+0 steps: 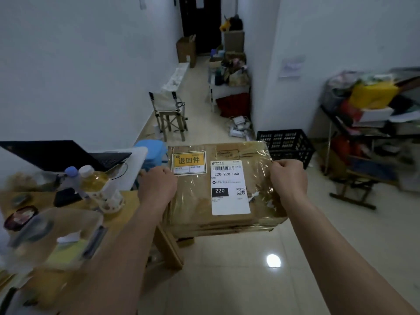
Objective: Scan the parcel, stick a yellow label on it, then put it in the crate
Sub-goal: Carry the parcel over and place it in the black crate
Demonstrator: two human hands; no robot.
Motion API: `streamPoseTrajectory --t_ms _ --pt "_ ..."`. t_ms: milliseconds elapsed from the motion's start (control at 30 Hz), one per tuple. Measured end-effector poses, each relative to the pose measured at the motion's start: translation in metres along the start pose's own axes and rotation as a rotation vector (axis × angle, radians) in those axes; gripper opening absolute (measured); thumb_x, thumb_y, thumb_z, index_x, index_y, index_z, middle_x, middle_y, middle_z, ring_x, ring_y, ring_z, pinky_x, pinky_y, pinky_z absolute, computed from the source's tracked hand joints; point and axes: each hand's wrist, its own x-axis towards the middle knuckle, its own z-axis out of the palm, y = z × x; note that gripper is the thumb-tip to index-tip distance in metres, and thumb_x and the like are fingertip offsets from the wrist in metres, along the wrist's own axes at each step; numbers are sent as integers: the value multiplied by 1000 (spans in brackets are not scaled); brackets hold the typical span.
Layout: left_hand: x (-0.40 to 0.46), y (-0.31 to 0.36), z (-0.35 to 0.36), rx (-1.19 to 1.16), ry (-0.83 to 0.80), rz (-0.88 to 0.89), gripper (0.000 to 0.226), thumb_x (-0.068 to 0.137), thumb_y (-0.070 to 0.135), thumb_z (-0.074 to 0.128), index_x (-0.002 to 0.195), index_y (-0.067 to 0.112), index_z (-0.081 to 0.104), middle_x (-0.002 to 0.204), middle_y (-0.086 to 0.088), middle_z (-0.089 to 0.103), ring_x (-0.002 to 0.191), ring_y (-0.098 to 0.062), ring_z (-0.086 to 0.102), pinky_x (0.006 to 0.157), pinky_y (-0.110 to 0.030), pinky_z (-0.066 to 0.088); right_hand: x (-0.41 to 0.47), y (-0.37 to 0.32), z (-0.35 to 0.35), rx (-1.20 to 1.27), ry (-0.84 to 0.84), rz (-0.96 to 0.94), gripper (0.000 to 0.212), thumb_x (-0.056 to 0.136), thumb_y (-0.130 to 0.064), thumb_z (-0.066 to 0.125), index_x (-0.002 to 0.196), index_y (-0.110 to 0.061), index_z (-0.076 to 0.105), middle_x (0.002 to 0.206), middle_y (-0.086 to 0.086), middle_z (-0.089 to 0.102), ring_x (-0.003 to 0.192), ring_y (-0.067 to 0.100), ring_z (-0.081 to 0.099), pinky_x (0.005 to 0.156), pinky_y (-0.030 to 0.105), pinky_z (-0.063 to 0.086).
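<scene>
A flat brown cardboard parcel (193,201) wrapped in clear tape is held in the air over the tiled floor, right of the desk. My left hand (156,185) grips its left edge and my right hand (288,178) grips its right edge. A yellow label (189,162) is stuck on the top left of the parcel, beside a white shipping label (228,187) with a barcode. A black plastic crate (286,144) stands on the floor just beyond the parcel's far right corner, against the wall.
The wooden desk (127,201) at left carries two bottles (91,180), a clear box and a black laptop (68,155). A folding chair (169,114) stands in the corridor ahead. A cluttered rack (375,123) fills the right side.
</scene>
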Motion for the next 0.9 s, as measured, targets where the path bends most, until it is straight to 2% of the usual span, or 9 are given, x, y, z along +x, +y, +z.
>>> streamPoseTrajectory --t_ms 133,233,300,400,467,533,600,700,900 --pt "-1 64 37 20 -131 73 21 96 13 33 85 8 50 87 -10 49 82 -26 46 71 -36 35 31 30 -47 27 89 64 26 76 -8 43 62 -2 64 59 10 53 59 27 48 55 32 35" --pt "-1 107 62 -19 -185 101 22 95 10 36 79 7 51 76 -8 47 78 -26 45 69 -35 34 53 47 -78 63 113 88 28 77 -7 44 54 -10 59 55 6 50 59 26 47 54 31 33" --pt "0 131 79 -79 -197 102 27 93 10 38 71 6 52 70 -7 48 68 -23 44 63 -34 34 69 56 -96 69 140 105 27 78 -8 45 60 -11 64 58 7 56 60 25 49 56 31 36" --pt "1 163 101 -189 -224 104 26 90 12 43 72 3 60 77 -16 62 63 -23 48 58 -33 37 92 65 -118 110 193 151 25 83 -11 46 83 -12 70 68 -1 62 66 19 56 67 36 48" --pt "1 181 111 -213 -250 119 25 88 13 45 76 3 64 81 -16 66 68 -26 55 60 -33 41 104 69 -128 146 225 183 24 84 -11 45 87 -12 70 73 -3 63 72 20 58 75 44 52" --pt "1 197 121 -232 -274 132 23 86 13 48 77 5 67 81 -14 67 76 -30 61 66 -35 47 114 74 -136 169 252 210 17 82 -9 45 84 -9 62 81 0 65 79 24 60 80 49 53" --pt "2 212 131 -252 -298 140 21 84 14 51 77 7 69 81 -13 68 79 -32 63 72 -37 50 124 81 -144 202 272 245 18 80 -10 45 77 -13 62 78 -1 65 74 20 59 80 49 54" --pt "7 237 147 -296 -342 156 19 81 15 54 73 9 70 79 -10 69 77 -31 63 74 -38 52 139 91 -155 225 307 299 27 77 -13 45 61 -26 61 71 -5 65 73 19 59 74 43 55" --pt "32 279 179 -338 -418 193 20 81 18 55 70 10 70 78 -9 70 77 -31 64 72 -38 53 182 102 -161 246 404 345 29 80 -14 48 57 -29 56 67 -11 61 67 13 55 65 34 50"
